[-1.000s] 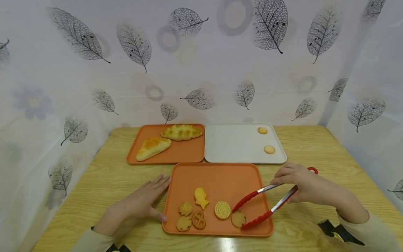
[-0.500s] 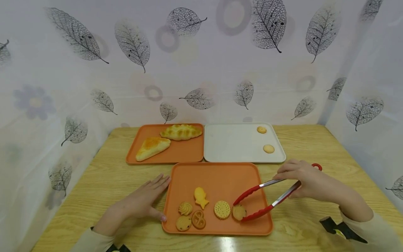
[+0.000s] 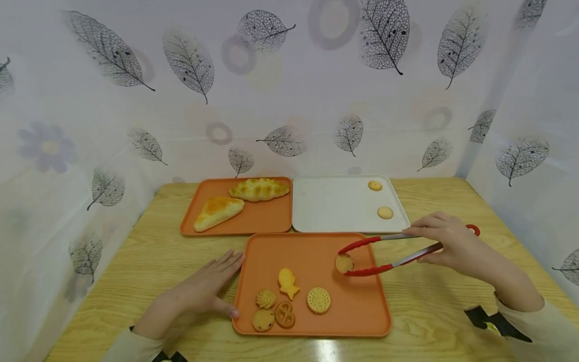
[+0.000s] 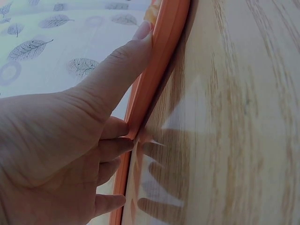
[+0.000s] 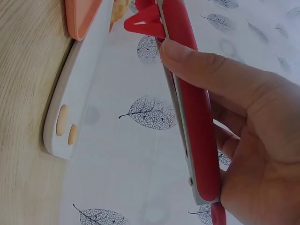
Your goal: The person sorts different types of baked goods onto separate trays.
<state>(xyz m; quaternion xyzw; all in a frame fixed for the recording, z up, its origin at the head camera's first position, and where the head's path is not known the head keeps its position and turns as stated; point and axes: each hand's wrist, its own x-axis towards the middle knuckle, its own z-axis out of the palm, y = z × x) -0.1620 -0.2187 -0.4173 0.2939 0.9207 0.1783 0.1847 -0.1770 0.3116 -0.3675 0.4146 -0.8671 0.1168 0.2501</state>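
Note:
My right hand grips the red-and-silver tongs, thumb on one arm in the right wrist view. Between the red tips is a round cookie with dark specks, over the upper right of the near orange tray. Straight fingers of my left hand touch that tray's left rim; the left wrist view shows the thumb laid against the rim. On the tray lie a round dotted cracker, a fish-shaped cracker, a swirl cookie, a pretzel-shaped cookie and another speckled cookie.
Behind stands a second orange tray with a triangular pastry and a braided bread. Beside it, a white tray bears two small cookies, one scalloped, one round. A leaf-printed curtain hangs around the wooden table.
The tongs have closed on the speckled cookie and carried it away from me, from the tray's lower right to its upper right. My left hand stays at the rim.

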